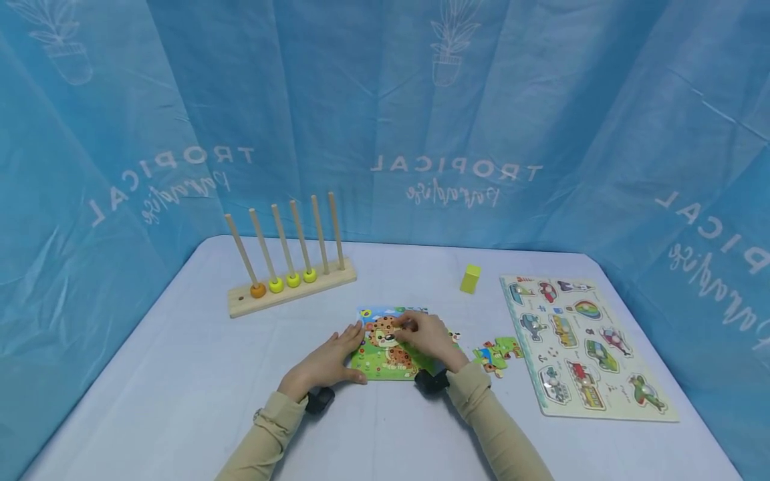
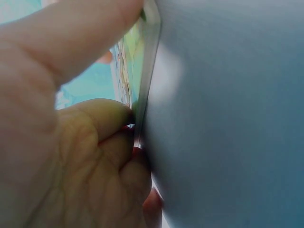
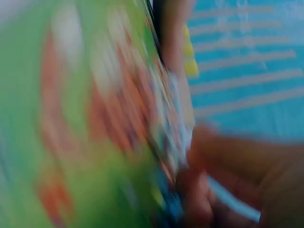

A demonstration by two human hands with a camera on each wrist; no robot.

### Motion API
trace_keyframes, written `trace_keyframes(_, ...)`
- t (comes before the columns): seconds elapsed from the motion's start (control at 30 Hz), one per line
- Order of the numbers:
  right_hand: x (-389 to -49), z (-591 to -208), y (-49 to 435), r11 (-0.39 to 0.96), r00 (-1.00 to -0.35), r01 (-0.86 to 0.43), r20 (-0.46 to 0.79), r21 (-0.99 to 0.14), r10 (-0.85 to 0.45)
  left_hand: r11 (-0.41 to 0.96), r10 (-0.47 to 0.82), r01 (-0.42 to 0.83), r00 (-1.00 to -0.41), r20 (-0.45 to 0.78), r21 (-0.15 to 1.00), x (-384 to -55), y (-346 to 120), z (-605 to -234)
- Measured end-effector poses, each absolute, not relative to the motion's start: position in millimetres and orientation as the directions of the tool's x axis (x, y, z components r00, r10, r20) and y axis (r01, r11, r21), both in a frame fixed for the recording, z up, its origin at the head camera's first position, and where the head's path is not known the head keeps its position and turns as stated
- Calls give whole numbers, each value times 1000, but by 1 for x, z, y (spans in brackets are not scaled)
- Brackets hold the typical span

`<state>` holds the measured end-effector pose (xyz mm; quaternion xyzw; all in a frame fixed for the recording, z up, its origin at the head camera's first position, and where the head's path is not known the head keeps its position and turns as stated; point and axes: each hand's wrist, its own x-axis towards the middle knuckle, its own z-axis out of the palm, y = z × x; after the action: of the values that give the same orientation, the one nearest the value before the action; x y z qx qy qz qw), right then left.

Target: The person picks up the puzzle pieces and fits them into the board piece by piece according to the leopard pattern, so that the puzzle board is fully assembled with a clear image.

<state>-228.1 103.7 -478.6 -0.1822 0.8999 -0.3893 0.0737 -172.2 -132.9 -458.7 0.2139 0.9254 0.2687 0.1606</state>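
A picture puzzle with a spotted leopard (image 1: pixel 375 361) lies flat on the table between the hands. At its left side rests the left hand (image 1: pixel 327 357), fingers extended along the edge and thumb spread toward the near corner. The left wrist view shows that thumb and fingers right at the board's edge (image 2: pixel 151 61). Over the leopard's head, the right hand (image 1: pixel 427 334) has thumb and fingers bent together, pinching a puzzle piece mostly hidden by the hand. The right wrist view is blurred, with the fingertips (image 3: pixel 192 180) close against the printed surface.
Joined loose puzzle pieces (image 1: pixel 498 353) lie right of the right wrist. Farther right is a vehicle peg board (image 1: pixel 535 394). A yellow block (image 1: pixel 470 279) stands behind. Back left, a wooden base (image 1: pixel 240 306) carries upright rods and several beads. A blue printed curtain (image 1: pixel 337 120) surrounds the table.
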Motion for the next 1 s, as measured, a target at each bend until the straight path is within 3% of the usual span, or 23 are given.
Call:
trace_keyframes(0.17, -237, -473, 136, 493, -910, -205, -21, -846, -415, 767, 482, 317, -858, -176, 558, -172, -132, -460)
trace_keyframes(0.3, -242, -469, 165, 478, -921, -199, -4, -856, -390, 766, 484, 317, -857, -176, 559, -172, -132, -460)
trace_keyframes(0.47, -244, -466, 192, 503, -894, -185, -68, -844, -443, 766, 484, 318, -858, -175, 559, -172, -133, -459)
trace_keyframes(0.7, -245, -468, 206, 509, -805, -274, -95, -816, -586, 767, 483, 322, -859, -169, 555, -172, -132, -458)
trace_keyframes(1.0, -240, -463, 195, 634, -852, -256, -139, -730, -504, 768, 482, 318, -858, -176, 556, -171, -133, -458)
